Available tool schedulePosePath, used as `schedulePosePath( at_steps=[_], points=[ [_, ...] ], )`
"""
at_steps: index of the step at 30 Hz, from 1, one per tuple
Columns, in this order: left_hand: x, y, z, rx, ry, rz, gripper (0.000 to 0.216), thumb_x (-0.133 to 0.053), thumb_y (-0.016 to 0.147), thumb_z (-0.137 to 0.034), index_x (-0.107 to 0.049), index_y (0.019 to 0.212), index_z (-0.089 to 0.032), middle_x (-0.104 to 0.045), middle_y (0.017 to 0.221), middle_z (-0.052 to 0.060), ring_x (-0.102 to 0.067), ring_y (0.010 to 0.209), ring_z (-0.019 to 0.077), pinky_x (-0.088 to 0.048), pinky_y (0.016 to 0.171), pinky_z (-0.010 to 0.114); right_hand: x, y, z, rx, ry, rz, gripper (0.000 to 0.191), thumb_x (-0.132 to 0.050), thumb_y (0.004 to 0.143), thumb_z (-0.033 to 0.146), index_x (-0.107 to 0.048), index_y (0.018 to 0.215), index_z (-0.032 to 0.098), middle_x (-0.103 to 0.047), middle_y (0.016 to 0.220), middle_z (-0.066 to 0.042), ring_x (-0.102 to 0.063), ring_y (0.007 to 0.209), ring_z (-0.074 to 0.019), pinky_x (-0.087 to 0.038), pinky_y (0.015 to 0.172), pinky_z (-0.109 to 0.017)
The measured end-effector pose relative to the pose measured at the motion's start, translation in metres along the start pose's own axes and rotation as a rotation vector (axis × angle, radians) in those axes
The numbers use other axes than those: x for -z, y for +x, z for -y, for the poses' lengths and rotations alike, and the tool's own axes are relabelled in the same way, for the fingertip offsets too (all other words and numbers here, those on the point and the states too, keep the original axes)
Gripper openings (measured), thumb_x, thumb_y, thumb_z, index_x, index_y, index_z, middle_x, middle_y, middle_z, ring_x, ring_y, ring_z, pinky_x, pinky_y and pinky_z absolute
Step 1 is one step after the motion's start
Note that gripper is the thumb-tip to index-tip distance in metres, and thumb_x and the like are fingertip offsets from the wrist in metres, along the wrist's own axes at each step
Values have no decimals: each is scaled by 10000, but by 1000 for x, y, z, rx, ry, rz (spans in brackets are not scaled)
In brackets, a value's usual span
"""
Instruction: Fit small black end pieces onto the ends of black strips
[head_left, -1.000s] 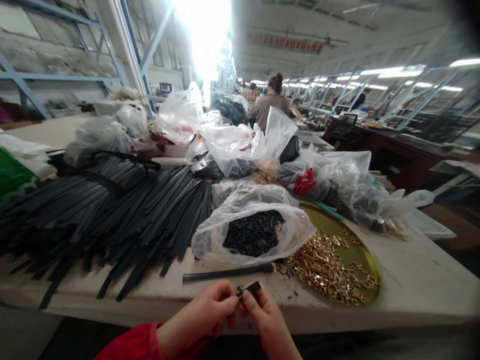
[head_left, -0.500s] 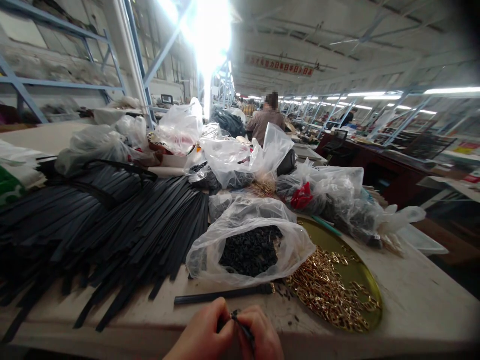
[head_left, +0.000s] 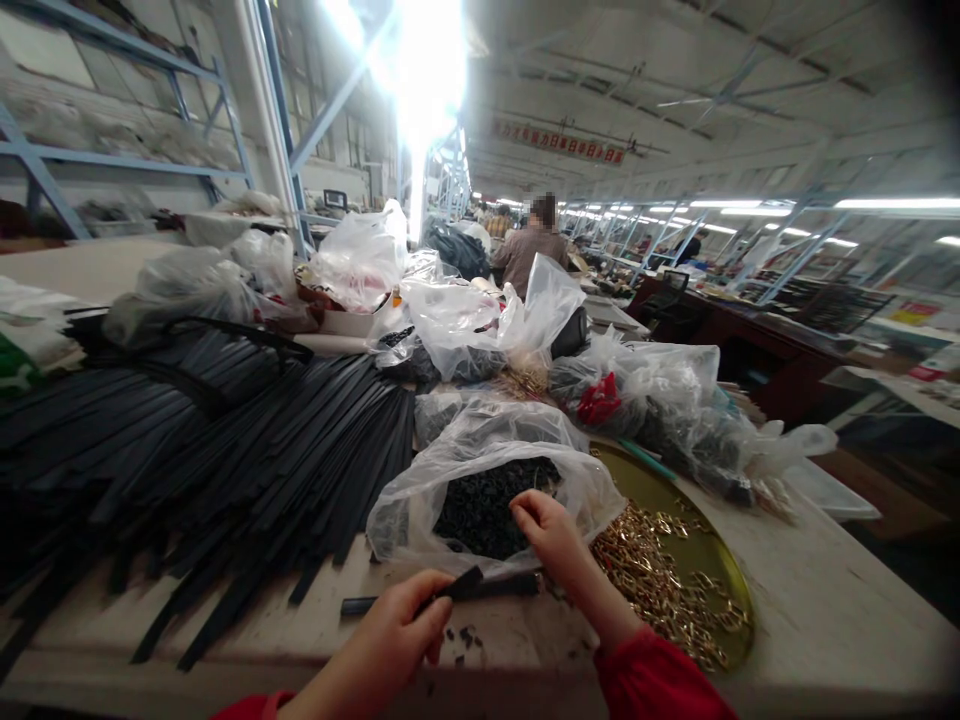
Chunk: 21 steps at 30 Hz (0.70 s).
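Black strap (head_left: pixel 469 581) is pinched in left hand (head_left: pixel 405 625), end clear; right hand (head_left: pixel 553 532) is curled, maybe empty, can't tell, over the plastic bag (head_left: pixel 396 518), gaping probably for easy reach.

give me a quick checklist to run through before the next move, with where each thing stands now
1. Left hand has a grip on the short black strap: ok, its end sticks out past the fingers.
2. Plastic bag open for access: ok, its mouth gapes and the small black pieces show.
3. Right hand at the bag's mouth: ok, in view its fingertips are over the pieces.
4. A piece pinched in that hand: cannot tell, too small to make out.
5. Table free of loose bits: not ok, dark scraps lie near the left hand.
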<state>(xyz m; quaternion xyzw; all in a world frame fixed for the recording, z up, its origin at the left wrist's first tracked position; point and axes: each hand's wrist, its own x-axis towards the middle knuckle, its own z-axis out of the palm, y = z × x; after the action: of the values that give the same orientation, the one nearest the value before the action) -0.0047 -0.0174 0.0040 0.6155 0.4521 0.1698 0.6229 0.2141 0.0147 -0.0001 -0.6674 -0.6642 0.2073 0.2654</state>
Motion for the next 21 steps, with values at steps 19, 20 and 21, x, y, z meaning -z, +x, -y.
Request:
schedulePosePath(
  at_steps=[19, 20, 21],
  points=[
    [-5, 4, -11, 51, -141, -144, 403, -440, 651, -529, -420, 855, -182, -437, 388, -117, -227, 269, 36, -135, 315, 174, -6, -11, 18, 25, -155, -34, 156, -399, 843, 229, -530, 863, 146, -585, 834, -66, -559, 779, -166, -415, 700, -253],
    [-5, 4, -12, 29, -133, -143, 397, -435, 656, -533, -418, 843, -184, -436, 386, -118, -228, 265, 37, -137, 312, 176, -8, -22, 24, 55, -60, 15, 181, -396, 853, 286, -527, 837, 162, -581, 764, -30, -553, 710, -141, -417, 639, -224],
    [-7, 4, -11, 10, -122, -138, 382, -431, 664, -531, -418, 828, -186, -435, 385, -118, -232, 262, 39, -141, 308, 178, -10, -34, 30, 75, 126, 86, 190, -421, 844, 328, -523, 856, 168, -574, 736, -11, -542, 674, -131, -411, 598, -213]
  ],
)
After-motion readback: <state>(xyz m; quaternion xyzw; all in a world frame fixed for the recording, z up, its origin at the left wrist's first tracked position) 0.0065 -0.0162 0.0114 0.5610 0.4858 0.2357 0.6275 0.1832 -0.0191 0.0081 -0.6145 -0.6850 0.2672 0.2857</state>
